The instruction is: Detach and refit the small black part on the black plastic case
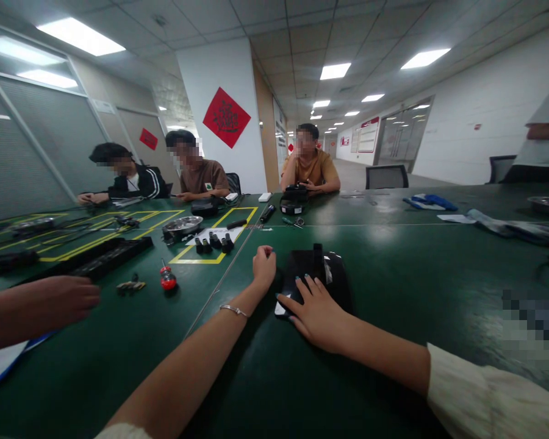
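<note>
A glossy black plate (336, 268) with rounded corners lies on the green table; it looks like a stand base. From its far part rises a short black post (318, 259). My right hand (319, 311) rests palm down on the plate's near left part, fingers spread. Beside its thumb shows a small white patch (281, 307). Just left of the plate, my left hand (264, 266) is closed with fingers curled, apart from the plate. Whatever is inside those fingers, if anything, is hidden. Further left stands a red and black screwdriver (168, 278).
Another person's hand (59, 302) reaches in from the left. Several black cylindrical parts (214, 242), a metal bowl (183, 226) and a long black tray (105, 259) lie on the left side. Gloves (427, 202) lie at the far right. People sit across the table (407, 244).
</note>
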Available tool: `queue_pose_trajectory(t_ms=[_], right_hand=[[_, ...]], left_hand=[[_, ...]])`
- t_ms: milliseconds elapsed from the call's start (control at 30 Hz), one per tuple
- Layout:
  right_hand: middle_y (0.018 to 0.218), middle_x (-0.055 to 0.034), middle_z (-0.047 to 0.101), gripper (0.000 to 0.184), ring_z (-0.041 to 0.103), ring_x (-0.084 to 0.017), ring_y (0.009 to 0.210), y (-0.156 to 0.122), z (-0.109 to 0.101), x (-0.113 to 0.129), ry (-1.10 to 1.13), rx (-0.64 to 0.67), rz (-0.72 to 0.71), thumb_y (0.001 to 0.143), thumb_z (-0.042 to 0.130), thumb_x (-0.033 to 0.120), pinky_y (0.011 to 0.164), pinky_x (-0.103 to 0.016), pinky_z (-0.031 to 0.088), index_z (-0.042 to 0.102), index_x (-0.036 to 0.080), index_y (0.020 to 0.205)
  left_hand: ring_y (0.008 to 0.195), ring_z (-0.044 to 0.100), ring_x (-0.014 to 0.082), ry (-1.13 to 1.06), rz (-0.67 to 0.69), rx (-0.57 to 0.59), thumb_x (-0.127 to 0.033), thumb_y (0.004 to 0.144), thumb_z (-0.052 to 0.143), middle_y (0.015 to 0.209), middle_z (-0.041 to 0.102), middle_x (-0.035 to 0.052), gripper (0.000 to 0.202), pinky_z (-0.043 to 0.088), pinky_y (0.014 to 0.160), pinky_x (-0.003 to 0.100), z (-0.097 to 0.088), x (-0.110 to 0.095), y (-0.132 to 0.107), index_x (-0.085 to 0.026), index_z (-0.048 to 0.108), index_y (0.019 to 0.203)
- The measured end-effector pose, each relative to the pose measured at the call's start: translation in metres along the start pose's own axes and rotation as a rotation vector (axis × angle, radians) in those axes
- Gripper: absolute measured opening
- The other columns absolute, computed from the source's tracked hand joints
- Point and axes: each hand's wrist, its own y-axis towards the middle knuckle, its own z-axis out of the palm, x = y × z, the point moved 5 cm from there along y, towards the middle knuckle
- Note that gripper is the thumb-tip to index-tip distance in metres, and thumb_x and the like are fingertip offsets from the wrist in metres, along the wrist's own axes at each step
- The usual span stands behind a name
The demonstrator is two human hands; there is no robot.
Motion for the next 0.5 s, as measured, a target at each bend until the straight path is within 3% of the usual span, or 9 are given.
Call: queue_pose_trajectory(t_ms=[133, 300, 500], right_hand=[[0.143, -0.0122, 0.03, 0.051, 0.017, -0.04, 0.131, -0.002, 0.0, -0.002, 0.017, -0.012, 0.037, 0.084, 0.047, 0.036, 0.1, -0.061, 0.012, 0.038, 0.035, 0.134], [0.146, -0.0118, 0.022, 0.051, 0.006, -0.041, 0.133, 0.006, 0.0, 0.003, 0.067, -0.01, -0.021, 0.086, 0.036, 0.054, 0.097, -0.066, 0.006, 0.039, 0.036, 0.133], [0.141, -0.0159, 0.032, 0.059, 0.012, -0.04, 0.132, 0.02, 0.005, 0.005, 0.046, -0.036, 0.093, 0.085, 0.027, 0.061, 0.094, -0.07, 0.002, 0.047, 0.025, 0.127]], left_hand=[[0.08, 0.056, 0.0165, -0.022, 0.009, 0.02, -0.014, 0.073, 0.051, 0.081, 0.059, 0.0023, 0.011, 0.043, 0.078, 0.031, 0.003, -0.001, -0.001, -0.019, 0.053, 0.083], [0.078, 0.055, 0.0158, -0.029, 0.021, 0.047, -0.012, 0.072, 0.051, 0.079, 0.058, 0.0018, 0.011, 0.043, 0.076, 0.03, 0.002, -0.005, -0.003, -0.019, 0.053, 0.081], [0.074, 0.054, 0.0137, -0.062, 0.048, 0.086, -0.008, 0.072, 0.052, 0.076, 0.056, 0.0001, 0.011, 0.042, 0.074, 0.028, 0.003, -0.012, -0.005, -0.018, 0.051, 0.077]])
